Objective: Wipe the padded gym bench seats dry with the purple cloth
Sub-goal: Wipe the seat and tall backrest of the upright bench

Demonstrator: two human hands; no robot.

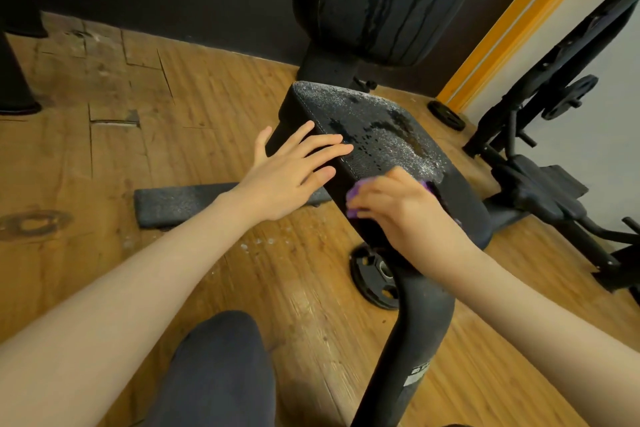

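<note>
Wooden plank flooring, worn and cracked in places, spread under everything in the head view. Against the dark wall stood the bench's upright back pad, black, streaked with running water. Below it the black padded seat tilted toward the camera, its top covered with droplets and a small pool near the far right side, while the near end looked darker and smoother. A thick black frame tube curved down from beneath the seat toward the bottom edge, bearing a small label. At the right, another piece of black gym equipment stood beside an orange-trimmed wall, with a weight plate mounted on it. A flat black foot bar lay across the floor left of the seat, speckled with drops. A black weight plate lay flat on the floor under the seat's near end, and a smaller one rested by the wall. The person's dark-clad knee showed at the bottom. The left hand lay flat with fingers straight, resting on the seat's left edge and gripping nothing. The right hand curled over the purple cloth, pressing it on the near end of the seat; only a purple edge peeked out at the hand's left.
</note>
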